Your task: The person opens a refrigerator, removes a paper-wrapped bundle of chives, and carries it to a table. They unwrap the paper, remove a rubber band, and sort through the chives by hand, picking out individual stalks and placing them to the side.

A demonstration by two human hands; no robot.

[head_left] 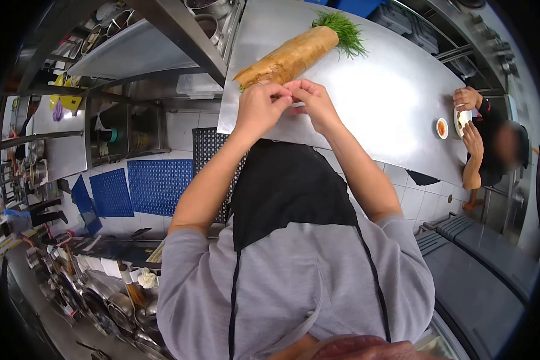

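Observation:
A long bundle of thin green stalks (344, 35), like chives, lies wrapped in brown paper (297, 55) across the steel table. Its leafy tips stick out at the far right end, and a bit of green shows at the near left end. My left hand (259, 109) is close in front of the paper's near end, thumb and fingers pinched. My right hand (318, 107) meets it fingertip to fingertip, also closed in a pinch. Whatever is between the fingertips is too small or hidden to make out.
The steel table (366, 114) spreads ahead and right. At its right end a co-worker's hands (471, 138) are at a white bowl (462, 120), beside a small cup of red-orange food (442, 128). A metal shelf post (180, 36) stands left; blue mats (160, 187) cover the floor.

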